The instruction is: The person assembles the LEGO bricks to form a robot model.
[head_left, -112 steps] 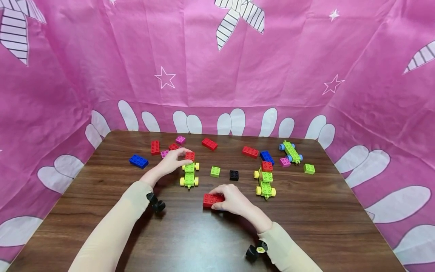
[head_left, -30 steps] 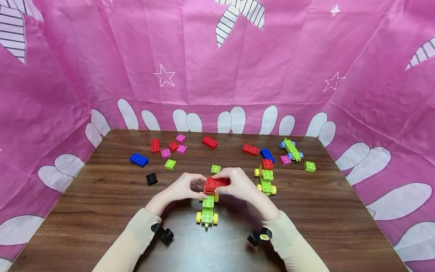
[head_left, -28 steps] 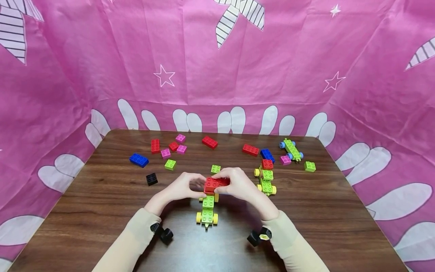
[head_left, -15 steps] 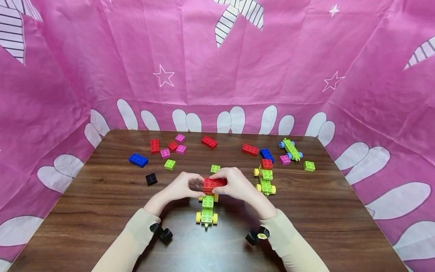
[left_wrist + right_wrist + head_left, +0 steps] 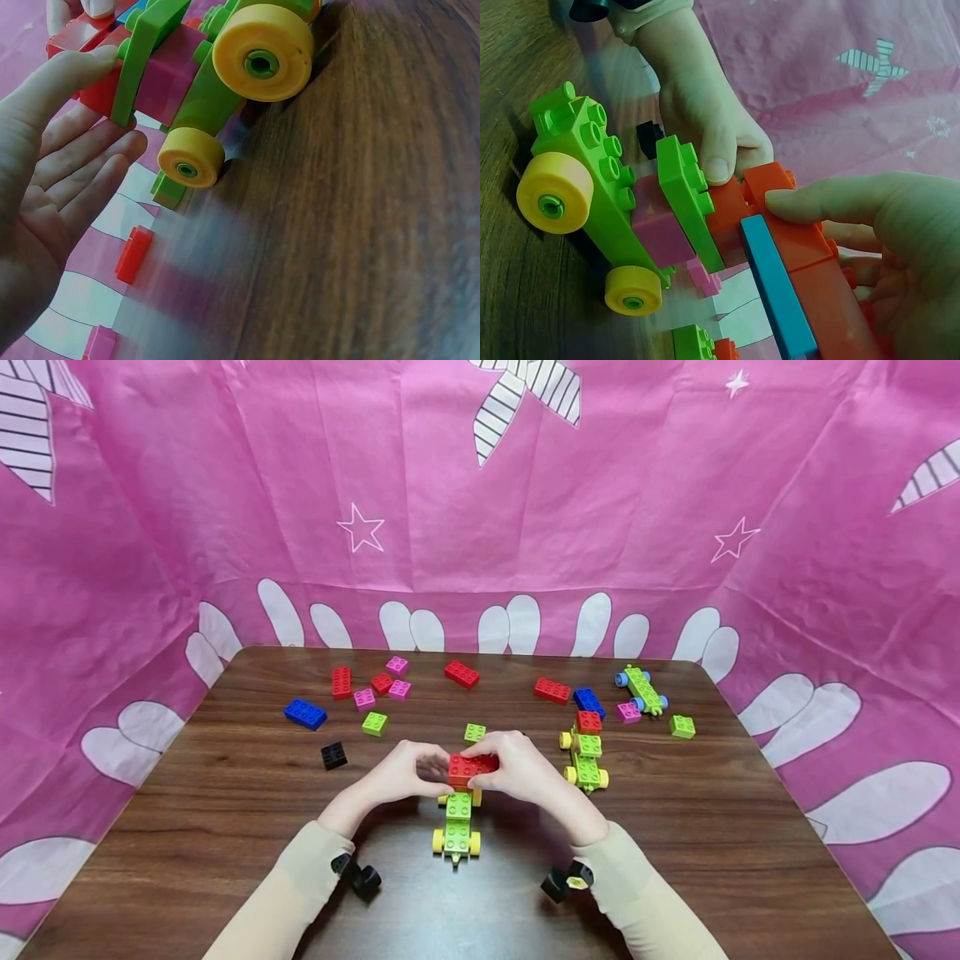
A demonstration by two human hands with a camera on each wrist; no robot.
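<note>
A lime green car with yellow wheels stands in front of me. In the right wrist view it carries a pink block, a green block and a small red block. My left hand pinches this small red block, its thumb on the near side. My right hand grips a red block between thumb and fingers, right on top of the small red one. Beside it in the right wrist view are another red block and a blue block underneath.
A second green car with a red block on top stands to the right. Farther back lies a green base with blue wheels. Loose blocks lie around, among them a blue one, a black one and a red one.
Since the oldest frame, my left hand has brought the car nearer and right. My right hand has lifted its red block onto the car's small red block, and pressed slightly lower in the last second.
</note>
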